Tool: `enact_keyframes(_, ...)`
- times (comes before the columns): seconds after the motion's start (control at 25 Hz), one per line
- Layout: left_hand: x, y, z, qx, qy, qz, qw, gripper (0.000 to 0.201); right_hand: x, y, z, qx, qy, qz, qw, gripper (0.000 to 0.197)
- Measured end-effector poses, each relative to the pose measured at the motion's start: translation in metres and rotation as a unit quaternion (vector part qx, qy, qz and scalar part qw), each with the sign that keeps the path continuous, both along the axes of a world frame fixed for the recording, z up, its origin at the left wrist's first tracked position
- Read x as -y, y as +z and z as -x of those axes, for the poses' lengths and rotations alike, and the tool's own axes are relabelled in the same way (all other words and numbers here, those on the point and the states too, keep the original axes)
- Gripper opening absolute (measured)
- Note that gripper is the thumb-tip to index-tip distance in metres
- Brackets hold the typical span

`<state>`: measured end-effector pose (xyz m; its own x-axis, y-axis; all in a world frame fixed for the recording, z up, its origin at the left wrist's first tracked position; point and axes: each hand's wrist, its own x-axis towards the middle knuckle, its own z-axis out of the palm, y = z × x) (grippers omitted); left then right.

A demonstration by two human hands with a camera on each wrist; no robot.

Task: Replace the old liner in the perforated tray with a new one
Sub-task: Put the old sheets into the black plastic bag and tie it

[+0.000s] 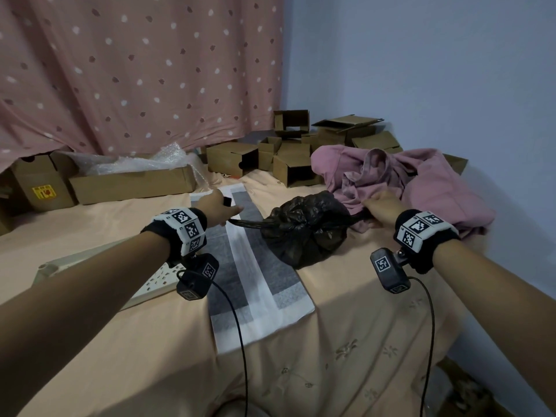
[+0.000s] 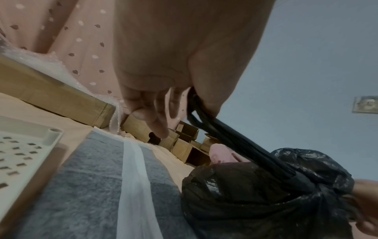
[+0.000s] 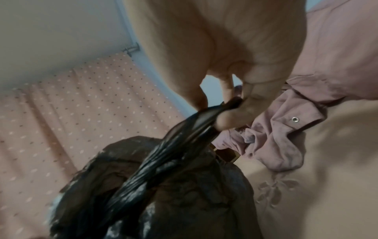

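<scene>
A bulging black plastic bag (image 1: 304, 233) lies on the peach bedsheet, its two twisted ends pulled apart across a knot. My left hand (image 1: 221, 207) pinches the left end (image 2: 206, 124) between thumb and fingers. My right hand (image 1: 380, 207) grips the right end (image 3: 204, 122). A grey and white liner (image 1: 252, 275) lies flat under and beside the bag (image 2: 255, 194). The cream perforated tray (image 1: 156, 281) sits left of the liner (image 2: 92, 186), partly hidden by my left forearm; the tray (image 2: 22, 155) shows bare slots.
A crumpled pink garment (image 1: 400, 182) lies just behind my right hand. Several small cardboard boxes (image 1: 285, 155) crowd the back, and a long box with bubble wrap (image 1: 129, 179) stands at the left. A dotted pink curtain (image 1: 135, 70) hangs behind.
</scene>
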<state>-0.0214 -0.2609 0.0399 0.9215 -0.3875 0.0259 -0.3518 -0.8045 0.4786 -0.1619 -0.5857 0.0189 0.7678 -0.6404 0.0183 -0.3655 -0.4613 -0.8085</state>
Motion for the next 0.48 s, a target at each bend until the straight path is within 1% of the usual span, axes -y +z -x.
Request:
enact_keyframes(0.04,0.002,0.001,0.001,0.021,0.017,-0.003,1.0,0.064,-0.003,0.004,0.001,-0.005,-0.008,0.051,0.999,0.028)
enact_keyframes(0.08,0.005,0.002,0.003,0.057,0.027,-0.011,0.998,0.077,-0.005,0.007,0.0,0.001,-0.014,0.107,0.994,0.044)
enact_keyframes(0.12,0.009,0.003,0.005,0.1,0.022,-0.01,0.995,0.081,-0.012,0.012,0.001,0.018,-0.005,0.152,0.988,0.059)
enact_keyframes(0.16,0.017,0.004,0.01,0.135,-0.004,0.0,0.991,0.08,-0.017,0.016,-0.002,0.04,0.017,0.188,0.981,0.068)
enact_keyframes(0.2,0.026,0.005,0.017,0.153,-0.045,0.003,0.987,0.078,-0.028,0.02,-0.005,0.055,0.049,0.211,0.975,0.072)
enact_keyframes(0.24,0.037,0.003,0.022,0.155,-0.093,-0.011,0.984,0.077,-0.037,0.024,-0.01,0.06,0.086,0.224,0.969,0.075)
enact_keyframes(0.32,0.06,-0.006,0.031,0.116,-0.157,-0.072,0.978,0.075,-0.052,0.026,-0.024,0.018,0.152,0.223,0.963,0.081)
enact_keyframes(0.4,0.082,-0.017,0.03,0.049,-0.17,-0.124,0.976,0.073,-0.06,0.023,-0.044,-0.056,0.193,0.237,0.951,0.078)
enact_keyframes(0.44,0.092,-0.021,0.027,0.022,-0.172,-0.145,0.974,0.072,-0.063,0.024,-0.05,-0.108,0.212,0.257,0.937,0.078)
enact_keyframes(0.48,0.1,-0.023,0.024,0.003,-0.179,-0.164,0.97,0.071,-0.063,0.022,-0.059,-0.151,0.233,0.267,0.923,0.082)
